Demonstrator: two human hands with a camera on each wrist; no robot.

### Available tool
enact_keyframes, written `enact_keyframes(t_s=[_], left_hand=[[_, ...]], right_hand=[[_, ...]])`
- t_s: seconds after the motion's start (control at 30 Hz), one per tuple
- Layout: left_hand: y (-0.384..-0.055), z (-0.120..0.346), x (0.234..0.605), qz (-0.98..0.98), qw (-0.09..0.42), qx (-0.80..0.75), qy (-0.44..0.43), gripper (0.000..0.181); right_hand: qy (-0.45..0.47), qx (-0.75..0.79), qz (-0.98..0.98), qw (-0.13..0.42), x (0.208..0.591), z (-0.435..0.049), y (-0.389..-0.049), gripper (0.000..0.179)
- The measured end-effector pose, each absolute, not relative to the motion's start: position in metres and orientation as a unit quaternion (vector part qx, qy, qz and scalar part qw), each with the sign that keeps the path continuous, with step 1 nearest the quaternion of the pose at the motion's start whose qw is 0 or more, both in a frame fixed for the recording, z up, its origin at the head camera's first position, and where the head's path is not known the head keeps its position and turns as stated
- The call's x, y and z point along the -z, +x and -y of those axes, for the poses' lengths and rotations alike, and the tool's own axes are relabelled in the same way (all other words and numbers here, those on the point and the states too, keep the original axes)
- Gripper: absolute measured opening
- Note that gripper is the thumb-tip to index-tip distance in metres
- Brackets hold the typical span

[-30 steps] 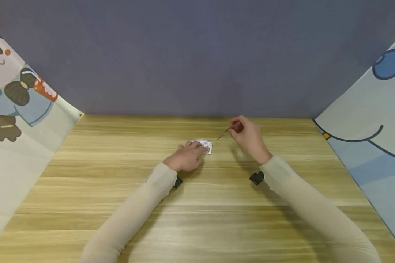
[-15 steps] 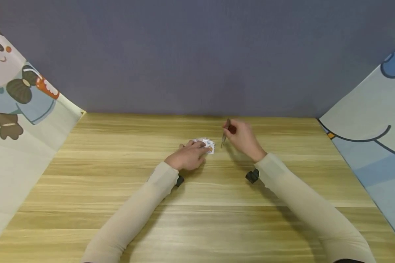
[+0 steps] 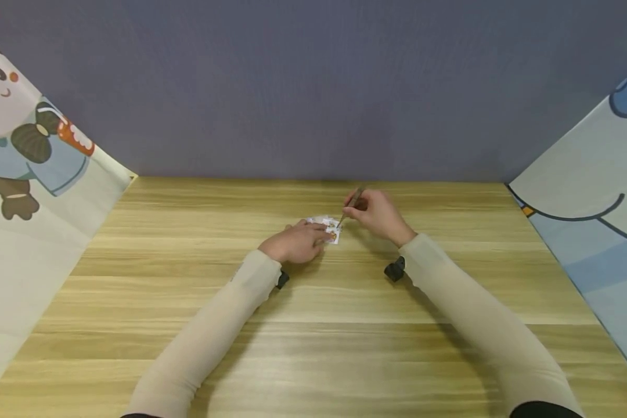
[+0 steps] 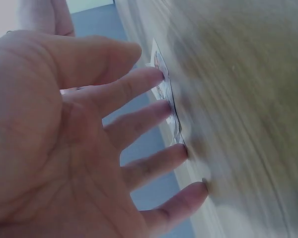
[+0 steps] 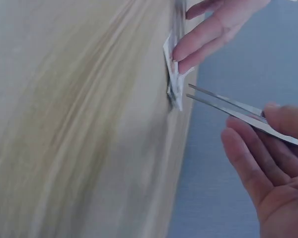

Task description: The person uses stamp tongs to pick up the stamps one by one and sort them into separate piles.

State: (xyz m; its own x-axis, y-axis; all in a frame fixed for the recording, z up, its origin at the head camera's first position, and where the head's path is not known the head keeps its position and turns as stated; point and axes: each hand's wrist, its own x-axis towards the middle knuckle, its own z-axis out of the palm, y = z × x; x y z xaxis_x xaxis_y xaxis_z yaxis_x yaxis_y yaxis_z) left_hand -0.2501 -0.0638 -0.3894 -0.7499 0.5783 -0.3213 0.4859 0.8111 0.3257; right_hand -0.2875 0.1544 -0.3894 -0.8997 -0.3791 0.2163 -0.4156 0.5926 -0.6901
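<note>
Small white paper pieces (image 3: 336, 238) printed with little orange pictures lie in an overlapping pile on the table. My left hand (image 3: 295, 242) rests on them, its fingers stretched out and spread. In the left wrist view the fingertips (image 4: 163, 105) press down along the edge of the papers (image 4: 161, 89). My right hand (image 3: 381, 215) pinches a pair of metal tweezers (image 5: 248, 120) between thumb and fingers. Their two slim tips stand slightly apart in the right wrist view, pointing at the papers' near edge. From the head view the tips overlap the pile's right side.
The wood-grain table (image 3: 313, 348) stretches out on all sides of the hands. A grey-blue panel (image 3: 313, 87) rises behind its far edge. Cartoon-printed sheets (image 3: 57, 151) stand along the left and right sides. Both wrists carry small black devices (image 3: 395, 269).
My right hand has moved left and the tweezers have swung from slanting to steeper, their tips now over the papers. The left hand has stayed on the pile.
</note>
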Motion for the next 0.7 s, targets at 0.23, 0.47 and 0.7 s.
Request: enact_keyframes(t_s=[0.23, 0.47, 0.7], left_hand=[[-0.2493, 0.0632, 0.3888, -0.930, 0.204, -0.112, 0.286, 0.043], [-0.2503, 0.0621, 0.3894, -0.934, 0.191, -0.091, 0.289, 0.042], [-0.2499, 0.0621, 0.3892, -0.934, 0.194, -0.099, 0.284, 0.044]], right_hand=[[0.209, -0.423, 0.882, -0.007, 0.3939, -0.1523, -0.2936, 0.008], [0.205, -0.469, 0.859, -0.015, 0.3948, -0.1514, -0.2941, 0.009], [0.218, -0.452, 0.865, 0.016, 0.3941, -0.1500, -0.2924, 0.007]])
